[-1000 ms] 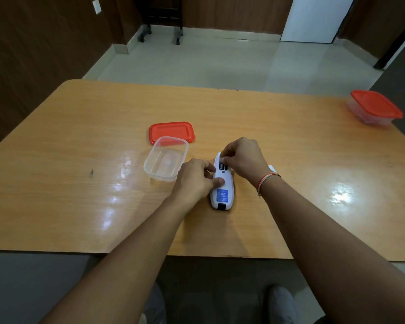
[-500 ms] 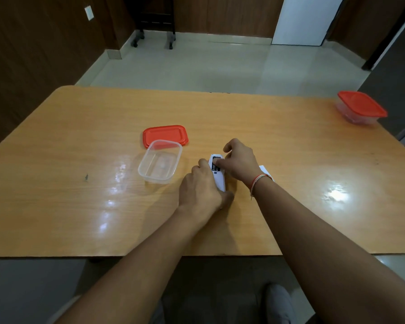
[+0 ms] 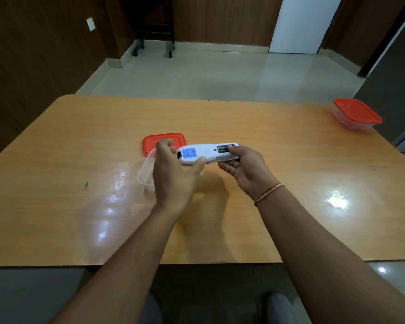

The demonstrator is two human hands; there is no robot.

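I am holding a white remote control (image 3: 206, 154) up off the wooden table (image 3: 80, 160), lying crosswise between both hands with its back facing me. My left hand (image 3: 173, 174) is gripping the end with the blue label (image 3: 189, 153), thumb curling under the near edge and fingers bending round the far side. My right hand (image 3: 246, 170) is cupping the other end from below, fingers curled beneath the body and the thumb resting at the open battery compartment (image 3: 222, 148), where dark cells are showing. A thread bracelet (image 3: 269, 192) is sitting on my right wrist. Just behind and left of my left hand, a clear plastic container (image 3: 146, 174) is standing open, partly hidden by that hand, with its red lid (image 3: 164, 141) lying flat just beyond it. Well off to the right of my right hand, a second container with a red lid (image 3: 355, 114) is resting near the table's far corner.
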